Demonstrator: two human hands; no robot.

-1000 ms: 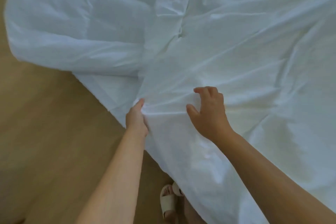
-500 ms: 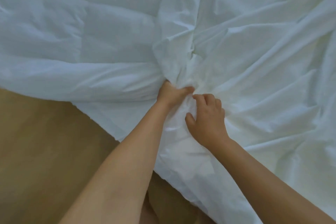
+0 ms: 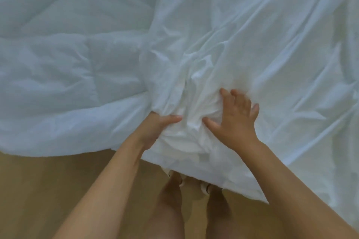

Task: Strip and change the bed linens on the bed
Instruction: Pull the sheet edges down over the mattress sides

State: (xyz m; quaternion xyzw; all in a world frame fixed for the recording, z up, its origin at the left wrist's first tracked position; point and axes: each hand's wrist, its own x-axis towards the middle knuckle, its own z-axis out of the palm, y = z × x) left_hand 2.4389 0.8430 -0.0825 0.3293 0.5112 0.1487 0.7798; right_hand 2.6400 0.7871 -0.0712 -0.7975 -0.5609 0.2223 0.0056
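Uncurling R hand [image 3: 235, 120] atop bunched cover [image 3: 252, 44]

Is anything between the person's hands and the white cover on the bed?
Nothing visible. The left hand grips a bunch of the white cover directly, thumb on top of the folds; the right hand rests on it with fingers spread.

Your left hand [image 3: 157, 128] no longer pinches the near edge of the sheet [image 3: 272, 44]. It now sits farther in, gripping a bunched fold with the thumb on top. Your right hand [image 3: 233, 120] has uncurled, its fingers [image 3: 240, 101] spread flat on the sheet. Your bare legs [image 3: 171, 209] now show below the sheet's near edge.
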